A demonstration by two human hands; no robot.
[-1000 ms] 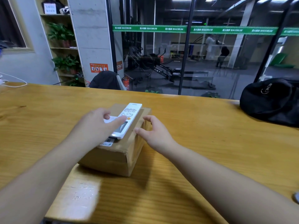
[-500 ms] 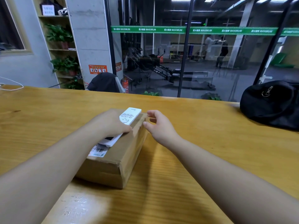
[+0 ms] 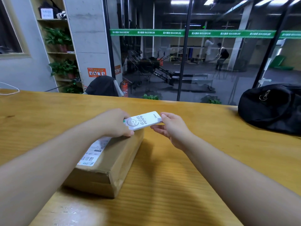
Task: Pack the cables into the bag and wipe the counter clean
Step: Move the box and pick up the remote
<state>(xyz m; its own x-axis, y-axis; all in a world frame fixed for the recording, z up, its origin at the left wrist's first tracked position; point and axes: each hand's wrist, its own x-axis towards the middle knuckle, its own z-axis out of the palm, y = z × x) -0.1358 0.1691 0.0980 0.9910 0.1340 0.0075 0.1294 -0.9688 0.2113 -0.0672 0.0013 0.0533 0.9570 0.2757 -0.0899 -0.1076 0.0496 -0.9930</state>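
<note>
A: How will the white plastic remote control (image 3: pixel 143 120) handle?

B: I judge it light, stiff and a little smooth. It is best taken by its long edges or its two ends. Now it is in the middle of the frame, held just above the far end of the brown cardboard box (image 3: pixel 104 162) on the wooden bench (image 3: pixel 187 185).

A: And the hands?

B: The left hand (image 3: pixel 114 123) reaches forward, its fingers curled round the near end of the remote. The right hand (image 3: pixel 172 128) comes from the right and pinches the far end between thumb and fingers.

A: Where are the task's things?

B: The black fabric bag (image 3: pixel 273 106) lies at the right edge, well apart. A thin white cable (image 3: pixel 9 90) shows at the left edge.
</note>
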